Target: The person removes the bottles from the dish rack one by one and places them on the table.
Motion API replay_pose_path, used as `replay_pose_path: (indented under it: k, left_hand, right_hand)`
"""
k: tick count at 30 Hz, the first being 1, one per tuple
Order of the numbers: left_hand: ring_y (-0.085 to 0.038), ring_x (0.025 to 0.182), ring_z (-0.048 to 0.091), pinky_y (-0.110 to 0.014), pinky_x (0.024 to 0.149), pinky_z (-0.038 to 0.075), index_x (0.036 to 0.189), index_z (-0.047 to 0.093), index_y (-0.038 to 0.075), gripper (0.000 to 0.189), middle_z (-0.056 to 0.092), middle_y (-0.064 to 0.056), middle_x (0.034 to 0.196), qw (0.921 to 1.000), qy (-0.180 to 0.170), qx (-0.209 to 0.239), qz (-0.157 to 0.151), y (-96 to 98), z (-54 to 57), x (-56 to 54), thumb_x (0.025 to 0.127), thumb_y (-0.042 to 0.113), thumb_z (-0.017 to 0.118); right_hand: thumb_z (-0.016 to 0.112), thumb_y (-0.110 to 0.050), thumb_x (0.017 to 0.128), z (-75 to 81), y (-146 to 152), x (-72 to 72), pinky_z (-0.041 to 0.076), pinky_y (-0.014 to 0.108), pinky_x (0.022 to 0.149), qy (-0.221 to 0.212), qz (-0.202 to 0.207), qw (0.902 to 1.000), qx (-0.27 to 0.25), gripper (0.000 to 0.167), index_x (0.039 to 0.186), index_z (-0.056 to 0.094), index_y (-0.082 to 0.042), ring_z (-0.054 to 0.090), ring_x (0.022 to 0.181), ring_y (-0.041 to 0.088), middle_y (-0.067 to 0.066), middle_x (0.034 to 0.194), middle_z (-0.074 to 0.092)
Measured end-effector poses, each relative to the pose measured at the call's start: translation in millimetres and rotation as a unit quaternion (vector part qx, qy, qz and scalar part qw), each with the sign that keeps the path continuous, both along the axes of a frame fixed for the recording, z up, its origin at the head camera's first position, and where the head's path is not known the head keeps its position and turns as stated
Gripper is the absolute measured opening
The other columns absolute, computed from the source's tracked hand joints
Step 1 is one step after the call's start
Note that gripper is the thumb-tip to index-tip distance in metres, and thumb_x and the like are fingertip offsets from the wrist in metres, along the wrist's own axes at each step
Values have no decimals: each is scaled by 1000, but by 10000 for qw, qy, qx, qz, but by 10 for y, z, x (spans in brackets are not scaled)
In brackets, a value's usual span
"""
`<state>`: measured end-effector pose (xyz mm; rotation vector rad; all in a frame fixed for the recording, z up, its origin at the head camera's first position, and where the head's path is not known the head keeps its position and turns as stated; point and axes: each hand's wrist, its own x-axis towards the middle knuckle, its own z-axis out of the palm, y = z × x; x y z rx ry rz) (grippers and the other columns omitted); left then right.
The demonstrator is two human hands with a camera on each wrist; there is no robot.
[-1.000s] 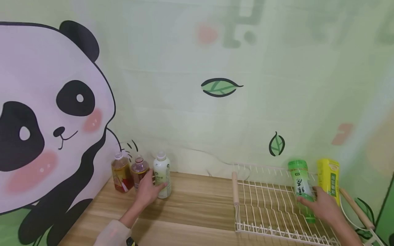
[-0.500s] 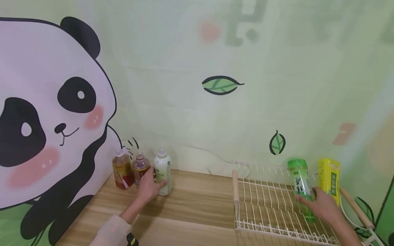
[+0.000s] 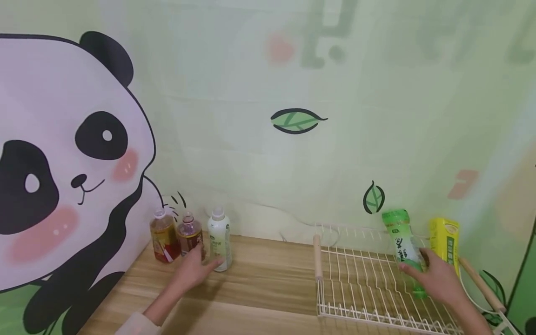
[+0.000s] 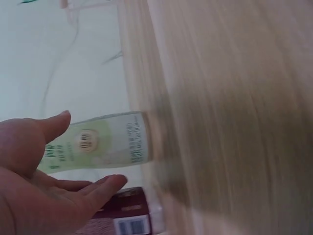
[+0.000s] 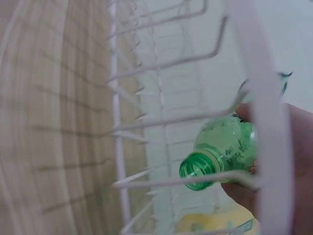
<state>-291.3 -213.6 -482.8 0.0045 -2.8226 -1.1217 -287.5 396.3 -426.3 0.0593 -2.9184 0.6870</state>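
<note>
In the head view my left hand (image 3: 190, 271) is in front of the dark-red-labelled bottle (image 3: 191, 237) and the white-and-green bottle (image 3: 219, 239). Its thumb and fingers are spread, and the left wrist view shows nothing gripped. Both bottles stand upright on the table. My right hand (image 3: 441, 281) grips a clear green bottle (image 3: 403, 239), held neck down and tilted over the white wire rack (image 3: 377, 317). The right wrist view shows the bottle's uncapped threaded mouth (image 5: 198, 170) behind the rack's wires.
At the far left stands a bottle with a red and yellow label (image 3: 164, 237). A yellow pack (image 3: 445, 239) rests at the rack's right end. The rack has wooden handles (image 3: 317, 257). Behind the wooden table (image 3: 259, 279) hangs a panda-printed wall sheet (image 3: 251, 163).
My left hand has drawn back from the bottles, towards me, with its fingers loosened. The green bottle's upper end has tilted further left, still in my right hand.
</note>
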Motion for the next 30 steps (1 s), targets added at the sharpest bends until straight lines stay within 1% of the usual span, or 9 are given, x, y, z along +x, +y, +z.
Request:
replay_pose_path:
  k: [3,7,10,12,14,18,23,26,30]
  left_hand:
    - [-57,126,57,-67,106,49,146,42,-21,87,56,-43,137,9997,-84,-161,-182,-19,90,120,99,45,73]
    - [-50,117,66,-63,97,55,138,56,-17,80,67,-36,126,9973,-358,-332,-554,55,319,322,97,49,75]
    - [-45,115,68,-62,98,55,136,60,-13,77,71,-28,124,9940,-450,-364,-923,222,527,472,95,50,76]
    - [-44,118,67,-62,101,54,137,61,-12,75,70,-27,127,9920,-412,-336,-1144,370,647,543,95,49,77]
    - [-42,121,66,-61,103,53,139,61,-8,75,69,-25,131,9896,-294,-382,-1356,526,735,571,95,50,77]
    - [-39,128,63,-59,107,52,145,59,-1,76,65,-20,141,9828,130,-638,-1730,810,894,496,95,55,75]
    - [-37,139,55,-55,114,47,155,50,4,81,55,-17,154,9659,994,-925,-2207,1125,1111,309,96,54,74]
    - [-32,143,50,-48,117,45,159,44,7,86,52,-12,157,9515,1475,-1131,-2450,1293,1244,231,95,54,77]
    - [-26,146,47,-42,120,42,162,40,10,91,50,-8,158,9226,2082,-1717,-2756,1496,1393,160,93,54,79]
  right_hand:
    - [72,-59,96,84,-91,54,56,65,83,341,184,9992,19,100,148,38,19,63,109,55,46,136,53]
    - [76,-56,94,240,-249,112,59,48,70,576,421,9974,-23,97,151,40,14,69,96,39,40,132,59]
    - [79,-53,93,340,-390,163,56,39,66,635,607,9961,-73,95,152,41,11,69,95,34,37,133,61]
    - [81,-50,93,389,-486,198,58,40,69,654,753,9949,-130,94,153,41,10,69,97,35,36,134,61]
    - [83,-49,91,423,-577,219,59,44,73,723,883,9934,-120,94,153,42,9,68,101,36,35,136,61]
    - [86,-43,89,483,-760,235,60,50,77,890,1104,9899,-35,89,151,46,7,68,102,36,31,134,63]
    - [89,-35,86,551,-1000,261,60,47,76,933,1265,9876,25,85,150,49,4,67,98,30,25,128,67]
    - [90,-31,86,583,-1150,270,60,50,81,926,1485,9846,34,82,150,51,3,67,102,30,22,130,67]
    - [90,-27,86,617,-1353,274,59,54,88,976,1843,9777,242,77,148,54,0,66,110,33,20,136,65]
